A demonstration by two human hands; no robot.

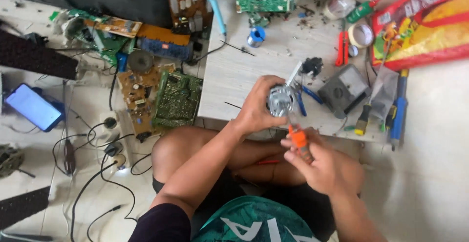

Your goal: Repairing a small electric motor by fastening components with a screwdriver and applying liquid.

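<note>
Head view: left hand (257, 109) grips motor (280, 100) (metal).

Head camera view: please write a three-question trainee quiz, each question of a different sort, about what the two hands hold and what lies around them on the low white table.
1. True or false: the left hand holds a small silver motor above the edge of the low white table.
2. Multiple choice: the right hand grips which thing? A) an orange-handled tool B) the blue soldering iron C) the roll of tape
3. Fill the gap: the green circuit board lies on the floor to the ___ of the table in the picture.

Key: 1 true; 2 A; 3 left.
</note>
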